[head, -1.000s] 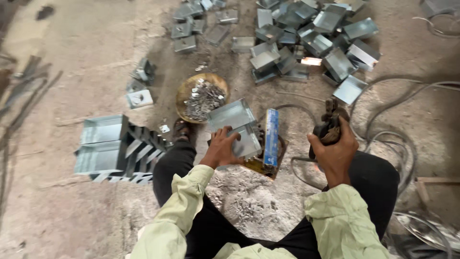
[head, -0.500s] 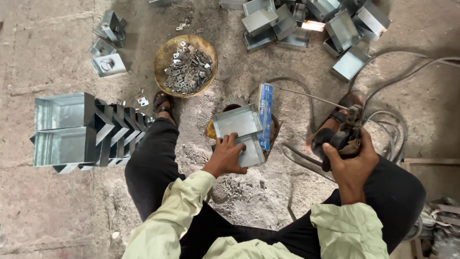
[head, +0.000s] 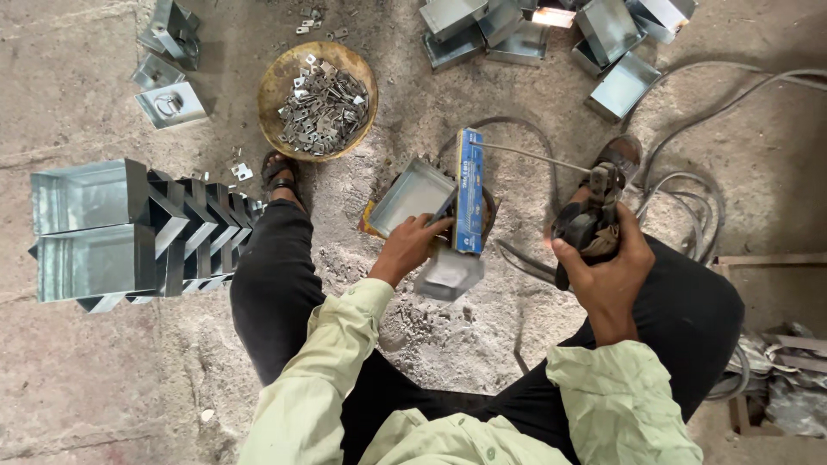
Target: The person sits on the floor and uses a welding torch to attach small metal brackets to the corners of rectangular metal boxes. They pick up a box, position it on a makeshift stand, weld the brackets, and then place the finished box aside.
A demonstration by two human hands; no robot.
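the left hand (head: 407, 248) rests with fingertips on the near edge of a tray (head: 412, 196), a shallow grey metal one tilted on a small block on the floor (head: 103, 379); whether the fingers clamp it or only press on it, i cannot tell; a blue box (head: 469, 189) stands on edge just beside the tray, touching the hand's far side; a second metal piece (head: 448, 274) lies just under the hand, toward the person; the right hand (head: 607, 271) is closed around a black holder (head: 586, 226), with grey cables (head: 689, 185) looping over the floor beside it; both hands sit between the person's knees, in dark trousers, with a sandalled foot at either side; a round bowl (head: 277, 79) of small metal clips lies toward the far edge of the floor, beyond the left foot; a row of stacked trays (head: 112, 228) lies at the left edge, near the left knee; loose trays (head: 620, 82) are heaped in the far right corner; three more pieces (head: 168, 99) lie in the far left corner.
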